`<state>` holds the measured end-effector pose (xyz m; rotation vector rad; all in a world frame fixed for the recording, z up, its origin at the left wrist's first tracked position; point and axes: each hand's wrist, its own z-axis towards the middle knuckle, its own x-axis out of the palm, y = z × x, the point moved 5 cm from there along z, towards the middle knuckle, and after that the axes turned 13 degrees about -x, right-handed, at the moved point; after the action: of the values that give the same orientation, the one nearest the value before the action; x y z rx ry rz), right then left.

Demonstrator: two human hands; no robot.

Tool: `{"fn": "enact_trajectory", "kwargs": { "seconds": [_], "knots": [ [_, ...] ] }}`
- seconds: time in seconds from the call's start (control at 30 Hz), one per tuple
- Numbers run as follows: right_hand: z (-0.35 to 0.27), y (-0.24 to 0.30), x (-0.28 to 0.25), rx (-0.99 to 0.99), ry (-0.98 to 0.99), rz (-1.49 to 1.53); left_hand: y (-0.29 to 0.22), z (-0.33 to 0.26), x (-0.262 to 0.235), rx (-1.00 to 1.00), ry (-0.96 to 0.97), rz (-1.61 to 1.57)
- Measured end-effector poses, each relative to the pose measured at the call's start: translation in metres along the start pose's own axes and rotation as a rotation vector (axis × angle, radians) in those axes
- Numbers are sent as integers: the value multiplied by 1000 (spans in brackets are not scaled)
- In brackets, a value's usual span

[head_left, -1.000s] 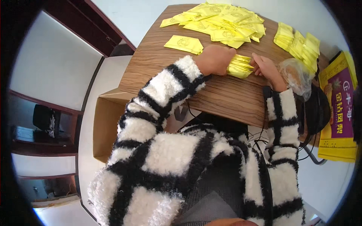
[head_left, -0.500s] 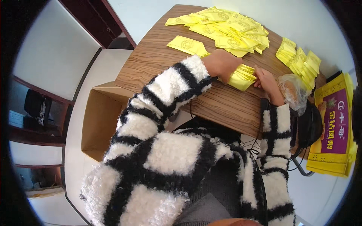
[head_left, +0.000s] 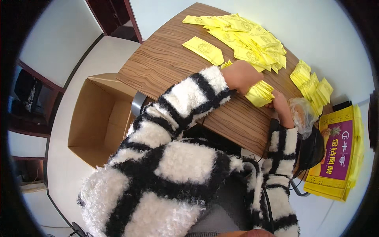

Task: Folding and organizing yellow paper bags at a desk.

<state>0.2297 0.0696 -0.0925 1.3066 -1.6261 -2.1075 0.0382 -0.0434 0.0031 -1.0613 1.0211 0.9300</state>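
The stack of flat yellow paper packets [head_left: 259, 94] lies on the wooden table [head_left: 166, 63], between the left hand [head_left: 241, 75] and right hand [head_left: 281, 107]. Both hands' fingers close on its ends. Its long axis runs from hand to hand.

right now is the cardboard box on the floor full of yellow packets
No, the open cardboard box beside the table shows only bare brown walls and bottom; the yellow packets lie on the tabletop.

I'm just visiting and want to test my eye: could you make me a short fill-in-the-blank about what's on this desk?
1. Both hands, the left hand and the right hand, hold a stack of flat ____ packets.
2. The table top is made of ____.
3. On the floor to the person's left stands an open ____ box.

Missing words: yellow; wood; cardboard
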Motion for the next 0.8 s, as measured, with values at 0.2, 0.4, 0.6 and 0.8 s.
{"fn": "enact_trajectory", "kwargs": {
  "seconds": [0.2, 0.4, 0.6, 0.8],
  "knots": [
    [19, 20, 26, 52, -43, 88, 88, -15, -25, -33, -124, -373],
    [34, 35, 35, 128, 41, -93, 174, -36, -50, -297, -340, -1197],
    [88, 77, 80, 23, 236, -280, 240, -54, -33, 71, -741, -2389],
    [168, 125, 134, -347, 128, -335, 245, -49, -36, 197, -766, -2458]
  ]
}}
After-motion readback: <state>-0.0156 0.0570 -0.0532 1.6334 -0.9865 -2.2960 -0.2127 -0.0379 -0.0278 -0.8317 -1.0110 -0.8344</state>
